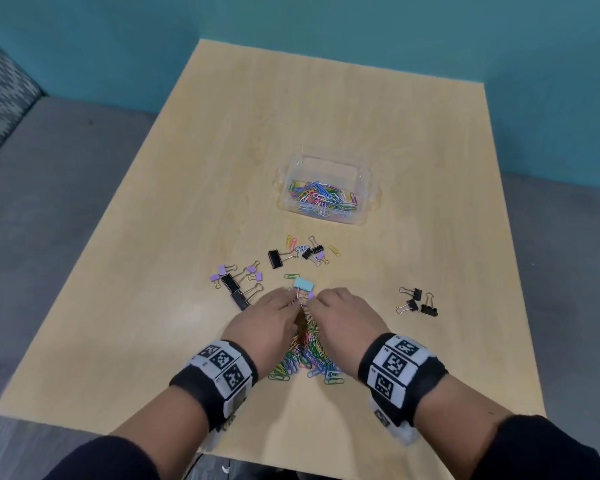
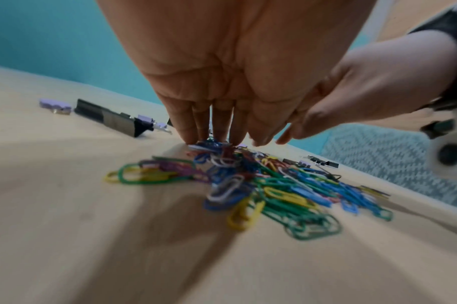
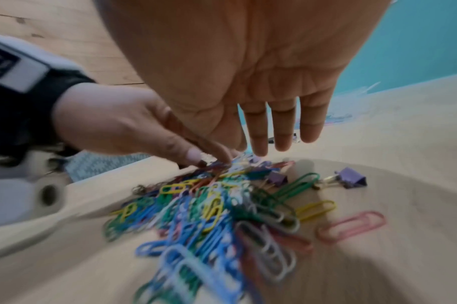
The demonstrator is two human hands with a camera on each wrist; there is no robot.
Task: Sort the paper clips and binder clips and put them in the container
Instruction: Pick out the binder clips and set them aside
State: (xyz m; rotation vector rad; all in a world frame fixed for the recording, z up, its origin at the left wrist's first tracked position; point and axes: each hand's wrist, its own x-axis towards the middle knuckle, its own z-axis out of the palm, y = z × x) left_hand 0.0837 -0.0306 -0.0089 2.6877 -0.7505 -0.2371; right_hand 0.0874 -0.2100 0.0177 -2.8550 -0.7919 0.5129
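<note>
1. The left hand (image 1: 269, 315) reaches palm down over the far end of the heap of paper clips (image 1: 305, 355); its fingers (image 2: 193, 125) are straight and close together, the tips touching the top of the heap, with nothing gripped
2. Left of that hand lies a cluster of purple and black binder clips (image 1: 236, 280) on the table (image 1: 153, 237)
3. The heap of coloured paper clips sits on the table between the two wrists, near the table's front edge
4. Just past the fingertips a light blue binder clip (image 1: 303, 283) stands between the two hands; whether either hand touches its wire handles I cannot tell
5. Farther back is a second loose group of black and purple binder clips mixed with a few paper clips (image 1: 302, 252)
6. Beyond that stands the clear plastic container (image 1: 369, 188), with many coloured paper clips already lying in it
7. The right hand (image 1: 343, 311) is also palm down over the heap; its fingers (image 3: 283, 127) are straight and slightly spread, holding nothing
8. In the right wrist view a purple binder clip (image 3: 352, 178) and a pink paper clip (image 3: 352, 226) lie just beside the heap
9. Well to the right of that hand lie three small black binder clips (image 1: 418, 301), close together
</note>
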